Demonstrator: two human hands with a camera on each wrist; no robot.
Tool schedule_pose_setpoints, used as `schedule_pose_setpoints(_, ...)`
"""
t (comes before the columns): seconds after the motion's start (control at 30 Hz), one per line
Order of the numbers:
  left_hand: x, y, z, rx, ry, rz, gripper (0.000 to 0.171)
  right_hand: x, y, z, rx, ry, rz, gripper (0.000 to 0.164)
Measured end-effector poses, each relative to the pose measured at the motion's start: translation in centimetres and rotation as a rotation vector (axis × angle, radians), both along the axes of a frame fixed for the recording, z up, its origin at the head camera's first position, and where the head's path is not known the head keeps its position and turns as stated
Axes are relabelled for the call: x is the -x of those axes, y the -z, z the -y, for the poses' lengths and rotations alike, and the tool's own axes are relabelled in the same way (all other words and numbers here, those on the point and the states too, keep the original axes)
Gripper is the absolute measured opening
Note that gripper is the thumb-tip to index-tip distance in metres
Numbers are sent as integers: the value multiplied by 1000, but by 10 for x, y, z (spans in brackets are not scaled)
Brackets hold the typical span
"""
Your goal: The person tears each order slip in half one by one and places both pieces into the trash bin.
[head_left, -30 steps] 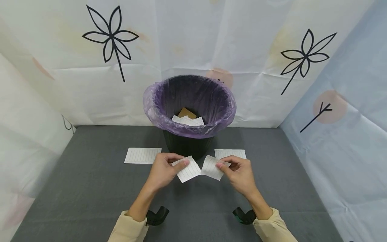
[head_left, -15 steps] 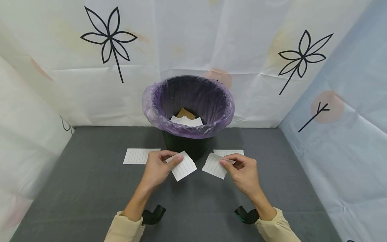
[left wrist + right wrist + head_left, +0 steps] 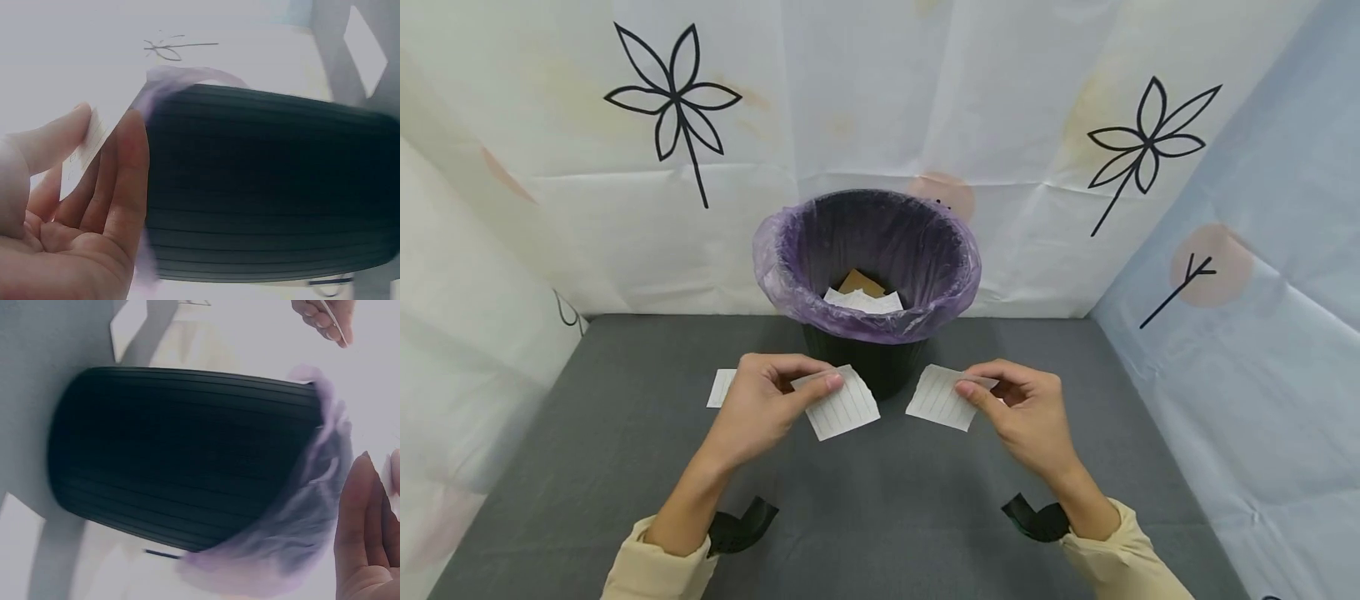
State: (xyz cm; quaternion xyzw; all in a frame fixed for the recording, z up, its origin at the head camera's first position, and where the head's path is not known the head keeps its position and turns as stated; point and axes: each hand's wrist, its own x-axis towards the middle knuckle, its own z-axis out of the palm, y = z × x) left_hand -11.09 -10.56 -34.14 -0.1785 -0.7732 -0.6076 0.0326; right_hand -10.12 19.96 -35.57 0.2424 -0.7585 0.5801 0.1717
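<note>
Between thumb and fingers, my left hand (image 3: 760, 412) pinches a torn piece of lined white paper (image 3: 844, 408). A similar torn piece (image 3: 936, 398) is pinched by my right hand (image 3: 1026, 417). The two pieces are apart, their ragged edges facing each other, held in front of a dark ribbed trash bin (image 3: 865, 354). In the left wrist view, the left thumb and fingers (image 3: 128, 169) grip the paper next to the bin wall. Fingers of the right hand (image 3: 356, 525) show at the edge of the right wrist view.
A purple bag (image 3: 767, 258) lines the bin, with white paper (image 3: 865, 302) and a brown piece (image 3: 860, 282) inside. One lined paper slip (image 3: 721, 388) lies on the grey table (image 3: 880, 517), partly behind the left hand. Another slip (image 3: 19, 544) shows in the right wrist view.
The lined paper, joined at a narrow point a second ago, has come apart into two pieces. Both hands have moved apart and slightly up, now covering more of the slips on the table.
</note>
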Motion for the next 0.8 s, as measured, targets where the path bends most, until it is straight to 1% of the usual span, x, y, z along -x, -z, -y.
schedule_pose_setpoints(0.07, 2, -13, 4, -9, 4, -13, 5, 2, -9, 0, 0, -25, -30, 15)
schedule_pose_setpoints(0.17, 6, -33, 9, -9, -10, -32, 7, 5, -23, 2, -11, -58, -66, 16)
schedule_pose_setpoints(0.27, 10, -52, 11, -9, -20, -32, 11, 8, -38, 4, -36, -64, -96, 11)
schedule_pose_setpoints(0.33, 15, -62, 12, -11, -13, -30, 12, 11, -48, 5, -49, -60, -106, 9)
schedule_pose_setpoints(0.43, 23, -76, 11, -26, 18, -30, 15, 17, -63, 6, -72, -58, -108, 8)
schedule_pose_setpoints(0.53, 34, -86, 9, -38, 39, -38, 17, 25, -78, 8, -89, -66, -95, 12)
schedule_pose_setpoints(0.67, 47, -101, 5, -50, 50, -29, 19, 38, -98, 12, -84, -82, -74, 15)
schedule_pose_setpoints(0.8, 60, -116, -1, -48, 37, -14, 18, 56, -116, 15, -64, -83, -54, 11)
